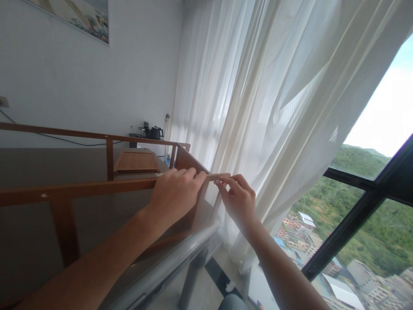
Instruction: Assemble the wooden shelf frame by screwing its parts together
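A brown wooden frame (129,186) with rails and uprights lies across the left and middle of the head view. My left hand (177,191) is closed over its near rail at the corner, fingers curled round the wood. Just to the right, a short pale-edged wooden end (226,175) sticks out past the corner panel (187,161). My right hand (237,196) is beside this end, thumb and fingers pinched on a small thin metal piece (217,180). Its exact kind is too small to make out, and my fingertips partly hide it.
A brown wooden panel (137,162) lies behind the near rail. Further back stand a black kettle (156,132) and a low cabinet. White curtains (258,107) hang close on the right, beside a black-framed window (351,202). Below the frame is a grey metal-like edge (167,262).
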`<act>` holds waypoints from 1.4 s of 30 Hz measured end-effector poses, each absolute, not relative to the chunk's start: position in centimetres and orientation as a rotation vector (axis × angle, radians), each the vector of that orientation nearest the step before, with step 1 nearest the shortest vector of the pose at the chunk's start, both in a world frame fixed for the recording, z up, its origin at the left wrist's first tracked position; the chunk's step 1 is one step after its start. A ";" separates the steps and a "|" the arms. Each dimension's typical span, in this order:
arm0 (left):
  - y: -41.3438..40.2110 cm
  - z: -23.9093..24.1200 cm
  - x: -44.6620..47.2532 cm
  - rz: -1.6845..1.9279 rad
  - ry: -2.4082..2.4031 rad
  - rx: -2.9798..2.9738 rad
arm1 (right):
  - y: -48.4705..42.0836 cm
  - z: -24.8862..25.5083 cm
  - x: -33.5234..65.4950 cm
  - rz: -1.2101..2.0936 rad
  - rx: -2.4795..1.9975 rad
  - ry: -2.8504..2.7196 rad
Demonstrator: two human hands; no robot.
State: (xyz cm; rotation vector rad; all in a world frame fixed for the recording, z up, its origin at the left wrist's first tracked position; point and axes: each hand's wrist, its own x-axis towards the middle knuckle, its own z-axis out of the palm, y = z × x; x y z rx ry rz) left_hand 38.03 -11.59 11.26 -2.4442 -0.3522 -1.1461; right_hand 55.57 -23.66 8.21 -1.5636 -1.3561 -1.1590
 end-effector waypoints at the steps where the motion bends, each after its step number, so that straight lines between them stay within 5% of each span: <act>1: -11.6 11.3 38.0 -1.145 -0.353 -2.444 | -23.6 8.2 55.5 -1.162 -1.557 -1.357; 42: -11.5 11.3 38.0 -1.124 -0.361 -2.469 | -23.8 8.1 55.1 -1.221 -1.573 -1.294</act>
